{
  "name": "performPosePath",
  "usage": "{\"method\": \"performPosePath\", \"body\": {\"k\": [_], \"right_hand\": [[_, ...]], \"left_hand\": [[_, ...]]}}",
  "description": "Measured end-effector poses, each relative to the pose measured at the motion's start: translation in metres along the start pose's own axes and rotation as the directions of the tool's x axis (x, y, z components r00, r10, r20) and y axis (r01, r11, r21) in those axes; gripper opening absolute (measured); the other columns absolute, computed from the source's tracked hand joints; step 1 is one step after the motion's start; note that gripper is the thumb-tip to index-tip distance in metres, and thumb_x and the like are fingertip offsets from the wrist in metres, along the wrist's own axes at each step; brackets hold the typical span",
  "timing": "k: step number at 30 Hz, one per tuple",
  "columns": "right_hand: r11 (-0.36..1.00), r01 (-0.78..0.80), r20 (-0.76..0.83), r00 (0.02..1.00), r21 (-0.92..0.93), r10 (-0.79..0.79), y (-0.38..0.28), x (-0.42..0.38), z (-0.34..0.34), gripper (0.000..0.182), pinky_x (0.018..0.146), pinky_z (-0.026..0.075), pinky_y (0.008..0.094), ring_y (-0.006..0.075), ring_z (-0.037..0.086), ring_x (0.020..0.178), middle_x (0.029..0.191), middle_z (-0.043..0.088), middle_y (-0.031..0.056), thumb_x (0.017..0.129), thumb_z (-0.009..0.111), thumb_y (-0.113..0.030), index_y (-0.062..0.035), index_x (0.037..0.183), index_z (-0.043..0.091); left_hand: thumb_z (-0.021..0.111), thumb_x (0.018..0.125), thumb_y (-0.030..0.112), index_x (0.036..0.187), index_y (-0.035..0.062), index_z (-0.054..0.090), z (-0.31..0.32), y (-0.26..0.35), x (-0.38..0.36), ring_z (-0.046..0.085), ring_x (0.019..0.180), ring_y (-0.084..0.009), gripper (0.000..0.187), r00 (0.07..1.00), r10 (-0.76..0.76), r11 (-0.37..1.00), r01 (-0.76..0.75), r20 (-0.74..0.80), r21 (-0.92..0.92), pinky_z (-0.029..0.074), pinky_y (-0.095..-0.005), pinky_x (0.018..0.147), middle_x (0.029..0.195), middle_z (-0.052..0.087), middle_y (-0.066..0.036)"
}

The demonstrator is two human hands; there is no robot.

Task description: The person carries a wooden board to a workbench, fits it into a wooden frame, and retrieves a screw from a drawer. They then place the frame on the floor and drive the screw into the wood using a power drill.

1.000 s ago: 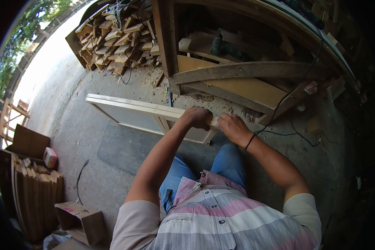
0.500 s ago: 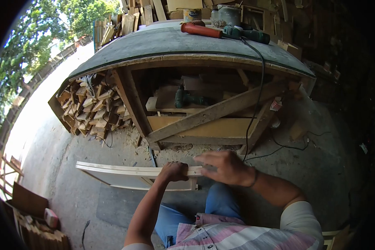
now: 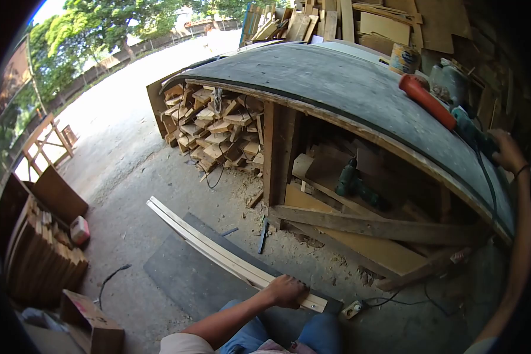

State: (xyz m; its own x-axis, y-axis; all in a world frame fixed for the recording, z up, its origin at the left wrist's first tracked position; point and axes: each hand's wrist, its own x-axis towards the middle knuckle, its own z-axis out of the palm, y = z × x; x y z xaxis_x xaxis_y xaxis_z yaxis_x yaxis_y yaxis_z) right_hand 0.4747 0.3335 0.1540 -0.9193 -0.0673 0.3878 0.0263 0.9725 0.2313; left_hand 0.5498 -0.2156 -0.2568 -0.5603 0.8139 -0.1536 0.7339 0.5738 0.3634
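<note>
My left hand is closed around the near end of a pale wooden frame, which stands on edge above a dark mat on the floor. At the far right, my right hand is wrapped round the dark rear end of a green power tool lying on the grey workbench top. The tool has an orange-red front part, and its cord hangs over the bench edge.
Cut wood pieces are piled under the bench, beside a green drill on the shelf. A tin and jars stand on top. A power socket lies on the floor. Stacked boards and a cardboard box are at left.
The view has turned, shifting the bench rightward. My right hand has left the wooden frame's end and taken hold of the power tool. My left hand still grips the frame.
</note>
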Motion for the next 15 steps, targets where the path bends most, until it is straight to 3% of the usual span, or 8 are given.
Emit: {"method": "performPosePath", "body": {"k": [2,3,4,6,11,13,14,15], "right_hand": [[0.962,-0.112,0.296,0.954,0.248,0.035,-0.024,0.018,-0.01,0.067,0.098,0.042,0.032,0.0279,0.058,0.111,0.113,0.062,0.0171,0.058,0.058,0.004,-0.0025,0.124,0.053],[0.966,-0.09,0.277,0.961,0.241,0.021,-0.02,0.03,0.001,0.069,0.094,0.043,0.0308,0.023,0.06,0.106,0.11,0.065,0.0162,0.056,0.059,0.003,-0.001,0.125,0.052],[0.968,-0.076,0.279,0.96,0.24,0.007,-0.016,0.039,0.008,0.069,0.094,0.043,0.0308,0.023,0.06,0.106,0.11,0.065,0.0162,0.056,0.059,0.003,-0.001,0.125,0.052],[0.917,-0.085,0.295,0.955,0.39,-0.037,-0.047,0.048,0.001,0.063,0.094,0.042,0.0297,0.0204,0.059,0.106,0.11,0.064,0.0151,0.06,0.058,0.004,-0.001,0.122,0.055],[0.83,-0.107,0.163,0.987,0.548,0.02,-0.024,0.062,0.033,0.051,0.097,0.04,0.0295,0.0206,0.057,0.108,0.11,0.064,0.015,0.067,0.054,0.007,0.0,0.117,0.058],[0.999,-0.024,-0.025,0.999,0.041,0.025,0.024,0.064,0.04,0.052,0.098,0.04,0.031,0.0223,0.057,0.11,0.114,0.063,0.0148,0.069,0.056,0.006,0.001,0.12,0.056],[0.993,-0.008,-0.083,0.997,-0.118,-0.002,0.035,0.058,0.029,0.05,0.1,0.04,0.0343,0.0243,0.056,0.113,0.119,0.061,0.0147,0.073,0.056,0.004,0.0014,0.123,0.054],[0.992,0.011,-0.042,0.999,-0.129,-0.016,0.048,0.05,0.022,0.05,0.1,0.04,0.0343,0.0243,0.056,0.113,0.119,0.061,0.0147,0.073,0.056,0.004,0.0014,0.123,0.054]], "left_hand": [[0.068,0.065,0.027,0.092,0.0075,0.062,-0.004,-0.002,0.002,0.064,0.086,-0.0336,0.034,1.0,-0.016,1.0,0.016,0.011,-0.023,0.051,-0.0431,0.075,0.085,0.065,-0.014],[0.069,0.064,0.027,0.093,0.0078,0.063,0.0,-0.004,0.005,0.065,0.085,-0.0329,0.036,1.0,-0.016,1.0,0.017,0.017,-0.022,0.052,-0.042,0.075,0.085,0.066,-0.014],[0.07,0.063,0.027,0.094,0.0082,0.064,0.003,-0.005,0.006,0.065,0.085,-0.0322,0.037,1.0,-0.017,1.0,0.017,0.025,-0.018,0.053,-0.041,0.075,0.084,0.066,-0.014],[0.069,0.063,0.027,0.096,0.008,0.064,0.002,-0.007,0.007,0.065,0.086,-0.0321,0.038,1.0,-0.011,0.999,0.012,0.022,-0.047,0.052,-0.041,0.076,0.085,0.066,-0.013],[0.073,0.062,0.032,0.099,0.0098,0.065,-0.008,-0.006,0.006,0.065,0.089,-0.0308,0.043,0.999,0.029,0.999,-0.028,0.019,-0.035,0.051,-0.0407,0.08,0.086,0.066,-0.011],[0.075,0.06,0.034,0.098,0.0119,0.066,0.006,-0.01,0.007,0.065,0.089,-0.0291,0.045,1.0,-0.016,1.0,0.016,0.013,0.009,0.051,-0.0399,0.079,0.087,0.067,-0.011],[0.076,0.06,0.034,0.097,0.013,0.066,0.002,-0.006,0.007,0.066,0.09,-0.0285,0.044,0.999,-0.026,0.999,0.025,0.034,0.033,0.051,-0.0395,0.079,0.088,0.067,-0.01],[0.076,0.059,0.034,0.097,0.0141,0.067,-0.004,-0.006,0.008,0.066,0.09,-0.0279,0.044,0.998,-0.038,0.998,0.035,0.058,0.051,0.052,-0.0391,0.078,0.089,0.068,-0.01]]}}
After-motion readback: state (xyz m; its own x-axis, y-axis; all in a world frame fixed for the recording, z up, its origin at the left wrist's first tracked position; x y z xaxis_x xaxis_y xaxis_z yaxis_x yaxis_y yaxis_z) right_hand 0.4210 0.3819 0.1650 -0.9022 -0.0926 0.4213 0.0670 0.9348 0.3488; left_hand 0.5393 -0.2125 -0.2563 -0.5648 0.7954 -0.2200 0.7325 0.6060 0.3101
